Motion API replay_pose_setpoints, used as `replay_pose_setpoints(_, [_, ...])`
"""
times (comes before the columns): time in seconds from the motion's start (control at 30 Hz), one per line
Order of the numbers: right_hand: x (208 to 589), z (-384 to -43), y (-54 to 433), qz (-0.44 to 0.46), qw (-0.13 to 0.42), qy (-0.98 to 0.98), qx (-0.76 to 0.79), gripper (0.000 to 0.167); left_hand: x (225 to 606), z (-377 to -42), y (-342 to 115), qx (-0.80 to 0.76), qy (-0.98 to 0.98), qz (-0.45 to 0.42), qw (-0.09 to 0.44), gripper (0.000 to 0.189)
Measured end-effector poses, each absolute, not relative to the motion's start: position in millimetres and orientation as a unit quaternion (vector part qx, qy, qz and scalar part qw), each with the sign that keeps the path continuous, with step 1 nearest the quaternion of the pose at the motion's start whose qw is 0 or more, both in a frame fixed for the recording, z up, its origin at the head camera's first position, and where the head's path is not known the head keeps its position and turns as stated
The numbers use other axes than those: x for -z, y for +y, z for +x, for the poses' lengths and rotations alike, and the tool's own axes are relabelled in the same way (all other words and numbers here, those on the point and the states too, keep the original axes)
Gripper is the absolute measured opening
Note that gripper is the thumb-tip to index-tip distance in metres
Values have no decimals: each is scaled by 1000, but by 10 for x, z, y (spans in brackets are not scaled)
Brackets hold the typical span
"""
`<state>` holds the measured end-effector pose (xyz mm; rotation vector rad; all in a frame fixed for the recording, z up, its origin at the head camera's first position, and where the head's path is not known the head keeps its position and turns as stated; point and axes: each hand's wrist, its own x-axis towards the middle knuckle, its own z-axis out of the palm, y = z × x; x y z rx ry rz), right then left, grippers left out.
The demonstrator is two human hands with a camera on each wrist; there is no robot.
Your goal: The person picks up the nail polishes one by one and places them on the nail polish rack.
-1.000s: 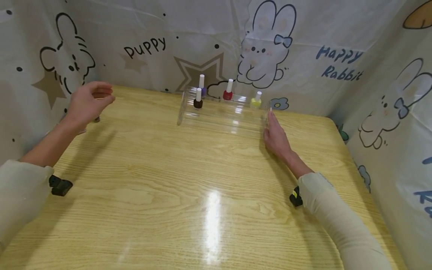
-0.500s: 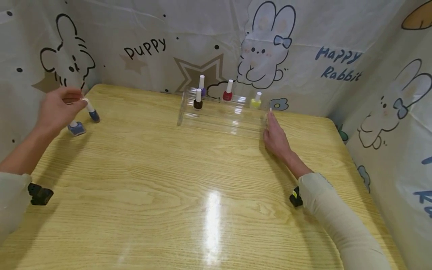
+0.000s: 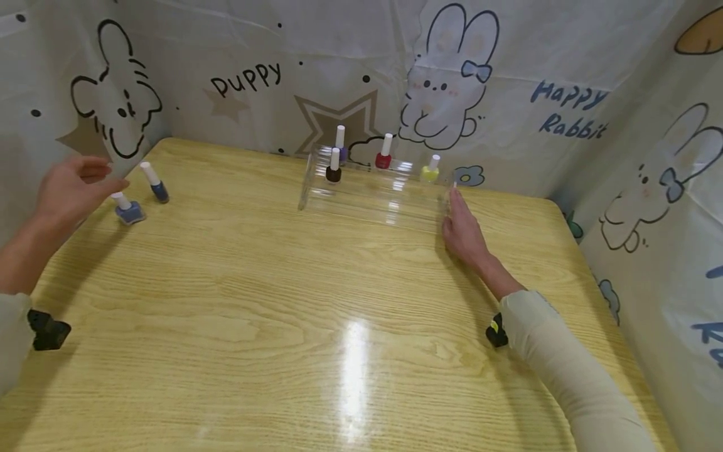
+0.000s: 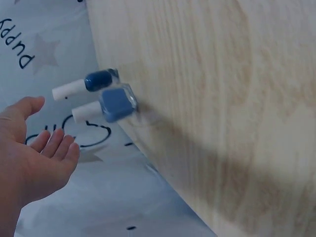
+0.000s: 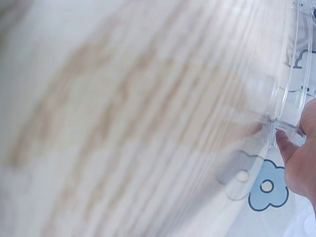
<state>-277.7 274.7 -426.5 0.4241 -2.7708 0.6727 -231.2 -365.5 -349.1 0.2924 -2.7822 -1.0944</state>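
Note:
My left hand point(image 3: 70, 191) hovers at the table's left side, fingers loosely bent and holding nothing. Just beyond its fingertips stand two white-capped nail polish bottles: a square lighter blue bottle point(image 3: 131, 213) and a slim dark blue bottle point(image 3: 160, 190). In the left wrist view, a gap separates that hand from both caps. At the back, my right hand point(image 3: 465, 232) grips the right end of a clear stepped display rack point(image 3: 361, 202). On the rack stand a dark brown polish point(image 3: 334, 174), a purple polish point(image 3: 342, 154), a red polish point(image 3: 383, 161) and a yellow polish point(image 3: 430, 174).
The wood-grain table point(image 3: 254, 301) reaches back to a printed cloth point(image 3: 226, 37) that hangs behind and along both sides. Black wrist cameras sit below both sleeves, such as the left one point(image 3: 49, 329). Glare point(image 3: 354, 376) streaks the table's front middle.
My left hand has drawn back leftward and toward me, bringing the two blue bottles, hidden behind it before, into view. The right hand stays at the rack's end.

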Motion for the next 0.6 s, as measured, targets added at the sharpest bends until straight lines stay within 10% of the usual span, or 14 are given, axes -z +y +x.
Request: replay_pose_setpoints(0.6, [4276,-2807,2749,142,125,-954,-235,64,4145,-2675,-4358,371,-925,76,27,99])
